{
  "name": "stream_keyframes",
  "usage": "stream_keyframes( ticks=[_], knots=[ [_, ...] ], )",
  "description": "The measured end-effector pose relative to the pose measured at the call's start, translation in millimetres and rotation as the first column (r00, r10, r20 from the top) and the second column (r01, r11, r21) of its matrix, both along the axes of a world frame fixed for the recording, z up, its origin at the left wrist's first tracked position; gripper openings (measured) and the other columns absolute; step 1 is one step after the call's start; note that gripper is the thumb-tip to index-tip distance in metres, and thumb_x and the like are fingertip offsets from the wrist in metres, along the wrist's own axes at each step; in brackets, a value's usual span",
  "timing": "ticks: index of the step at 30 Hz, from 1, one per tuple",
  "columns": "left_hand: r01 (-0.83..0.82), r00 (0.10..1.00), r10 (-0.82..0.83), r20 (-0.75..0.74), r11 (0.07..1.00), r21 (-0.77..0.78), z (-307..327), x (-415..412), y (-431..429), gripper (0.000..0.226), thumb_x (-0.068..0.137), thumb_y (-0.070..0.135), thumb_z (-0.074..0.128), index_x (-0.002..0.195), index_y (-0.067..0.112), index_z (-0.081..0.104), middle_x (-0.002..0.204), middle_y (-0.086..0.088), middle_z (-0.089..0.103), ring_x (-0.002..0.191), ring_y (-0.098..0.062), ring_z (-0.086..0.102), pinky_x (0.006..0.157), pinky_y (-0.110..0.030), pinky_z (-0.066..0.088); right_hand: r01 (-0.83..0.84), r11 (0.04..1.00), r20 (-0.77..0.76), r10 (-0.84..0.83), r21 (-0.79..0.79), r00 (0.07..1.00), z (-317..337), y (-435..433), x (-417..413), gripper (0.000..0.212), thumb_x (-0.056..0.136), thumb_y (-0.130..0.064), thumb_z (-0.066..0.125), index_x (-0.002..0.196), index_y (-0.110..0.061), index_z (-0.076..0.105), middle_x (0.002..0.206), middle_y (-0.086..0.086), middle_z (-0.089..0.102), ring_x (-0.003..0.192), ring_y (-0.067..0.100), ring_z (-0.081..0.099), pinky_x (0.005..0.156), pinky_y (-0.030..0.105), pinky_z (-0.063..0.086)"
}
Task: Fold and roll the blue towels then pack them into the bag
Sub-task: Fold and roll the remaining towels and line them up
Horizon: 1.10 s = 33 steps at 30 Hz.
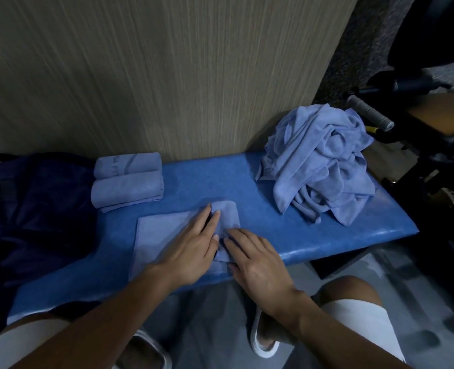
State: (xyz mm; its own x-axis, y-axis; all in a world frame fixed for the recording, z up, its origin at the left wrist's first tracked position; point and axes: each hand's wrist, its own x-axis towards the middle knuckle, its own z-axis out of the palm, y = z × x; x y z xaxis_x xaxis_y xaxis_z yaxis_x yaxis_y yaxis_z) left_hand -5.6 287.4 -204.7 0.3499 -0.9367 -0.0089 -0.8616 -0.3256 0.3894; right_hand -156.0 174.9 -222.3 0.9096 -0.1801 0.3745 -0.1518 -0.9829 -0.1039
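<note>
You're working on the third towel by the look of it: two rolled towels are lying side by side at the far left of the blue bench, right up against the wood-grain wall panel, while a big heap of unfolded towels is waiting at the right end. So most of the folding is ahead of you, and the packing isn't started, judging by the dark bag slumping empty-looking off the left side (its opening is too dark to read).

The folded towel is lying flat in front of you as a long strip, and its right end is curling up into a small roll. Your left hand is pressing down with fingers extended, fingertips on the roll's near edge, gripping nothing. Your right hand is doing the same just beside it, fingers flat and spread over the roll's lower end, pushing rather than clasping. The roll is looking a bit loose and slanted, so you're probably wanting to tighten it as you go leftward.
</note>
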Motion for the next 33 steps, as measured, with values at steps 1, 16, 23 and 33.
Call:
stream_keyframes(
  ticks=[1,16,23,33],
  knots=[
    [0.008,0.998,-0.008,0.07,1.0,0.003,-2.3,1.3,0.5,0.075,0.091,0.042,0.007,0.152,0.0,0.015,0.156,0.0,-0.01,0.145,-0.01,-0.004,0.122,-0.033,0.008,-0.004,1.0,0.008,0.004,-0.013,1.0,-2.7,-0.7,1.3,0.038,0.087,-0.021,0.05,0.12,-0.008,0.063,0.134,0.009,0.058,0.127,0.025,0.052,0.102,0.034,0.042],
    [-0.142,0.959,0.078,0.273,0.964,0.224,-13.9,7.8,-12.8,0.077,0.079,0.054,-0.019,0.151,0.026,-0.02,0.159,0.006,-0.024,0.147,-0.011,-0.021,0.118,-0.052,-0.01,-0.084,0.972,-0.109,0.061,-0.217,0.992,-17.3,0.8,-10.8,0.057,0.086,-0.014,0.038,0.141,-0.002,0.046,0.15,0.014,0.041,0.14,0.026,0.038,0.114,0.041,0.024],
    [-0.047,0.975,0.023,0.221,0.994,0.101,-5.2,6.5,-11.7,0.073,0.086,0.048,-0.015,0.153,0.021,-0.011,0.16,0.007,-0.022,0.146,-0.007,-0.023,0.121,-0.041,-0.008,-0.047,0.97,-0.25,-0.015,-0.239,0.968,-23.3,7.2,-11.1,0.063,0.087,-0.021,0.038,0.146,0.001,0.035,0.155,0.019,0.029,0.145,0.031,0.026,0.115,0.049,0.017],
    [0.092,0.922,-0.118,0.369,0.992,0.088,-24.5,10.8,3.2,0.071,0.094,0.047,0.031,0.151,0.005,0.027,0.16,-0.008,0.022,0.148,-0.016,0.017,0.116,-0.037,0.013,0.275,0.935,-0.029,-0.275,0.223,0.961,-2.5,13.5,-12.0,0.042,0.095,-0.043,0.038,0.121,-0.017,0.057,0.123,0.002,0.059,0.111,0.022,0.055,0.092,0.036,0.037]
  ],
)
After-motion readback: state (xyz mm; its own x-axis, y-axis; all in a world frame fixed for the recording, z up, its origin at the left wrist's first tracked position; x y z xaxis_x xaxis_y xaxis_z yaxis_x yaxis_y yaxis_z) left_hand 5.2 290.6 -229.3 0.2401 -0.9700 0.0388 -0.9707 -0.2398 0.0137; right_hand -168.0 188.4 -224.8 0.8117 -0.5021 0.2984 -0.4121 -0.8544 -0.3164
